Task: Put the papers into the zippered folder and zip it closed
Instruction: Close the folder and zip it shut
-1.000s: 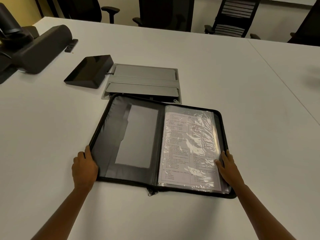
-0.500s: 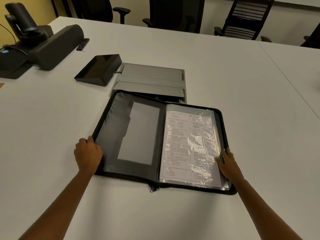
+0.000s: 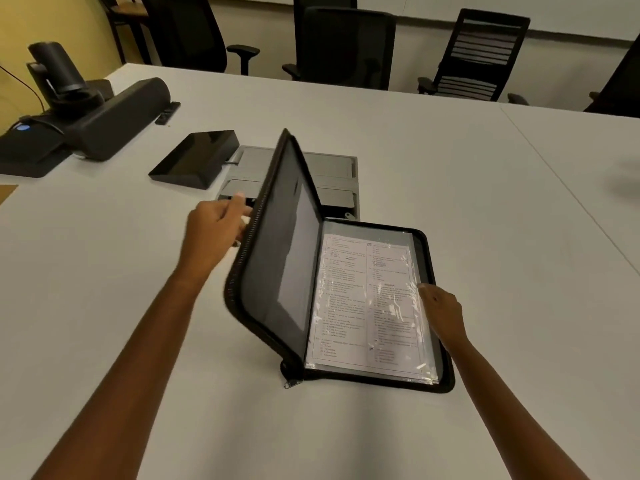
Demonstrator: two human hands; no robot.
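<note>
A black zippered folder (image 3: 277,271) lies half open on the white table. Its left cover stands nearly upright, and my left hand (image 3: 214,230) grips that cover's outer zip edge. The printed papers (image 3: 367,306), in a clear plastic sleeve, lie flat in the right half of the folder. My right hand (image 3: 441,313) rests on the right edge of the papers and folder, pressing it down. The zipper pull (image 3: 290,383) hangs at the near end of the spine.
A grey cable hatch (image 3: 332,174) is set in the white table (image 3: 138,341) behind the folder, with a black tablet-like device (image 3: 194,159) to its left. A black speaker bar and camera (image 3: 86,116) sit at the far left. Office chairs (image 3: 346,46) line the far edge.
My left hand has lifted the folder's left cover from flat on the table to nearly upright. My right hand stays on the papers' right edge.
</note>
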